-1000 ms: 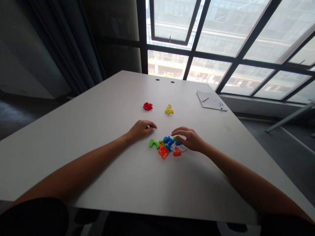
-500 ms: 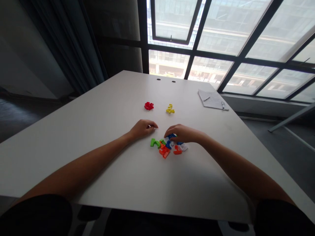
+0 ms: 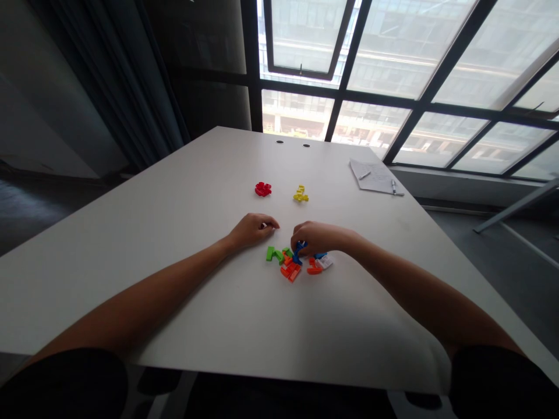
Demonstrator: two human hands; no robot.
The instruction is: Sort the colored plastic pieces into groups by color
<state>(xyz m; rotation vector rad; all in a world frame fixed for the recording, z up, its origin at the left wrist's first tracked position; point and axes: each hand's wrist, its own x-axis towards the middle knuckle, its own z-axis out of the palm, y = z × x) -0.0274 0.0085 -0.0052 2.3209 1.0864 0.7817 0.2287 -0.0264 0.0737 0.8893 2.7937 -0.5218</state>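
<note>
My left hand (image 3: 251,230) rests curled on the white table (image 3: 183,302), and a small white plastic piece (image 3: 264,225) shows between its fingers. My right hand (image 3: 317,238) is bent over a loose pile of small plastic blocks, its fingertips closed on a blue block (image 3: 299,252). Around it lie green blocks (image 3: 275,254), orange blocks (image 3: 290,271), a red-orange block (image 3: 313,267) and a white block (image 3: 324,262). Farther off stand a red cluster (image 3: 262,189) and a yellow cluster (image 3: 301,194).
A sheet of paper (image 3: 374,176) and a pen (image 3: 395,187) lie at the table's far right. Two small holes (image 3: 292,143) mark the far end. Large dark-framed windows stand beyond, with a dark curtain at the left.
My right hand has moved left and closed down onto the blue block, its fingers no longer spread above the pile. My left hand has barely moved.
</note>
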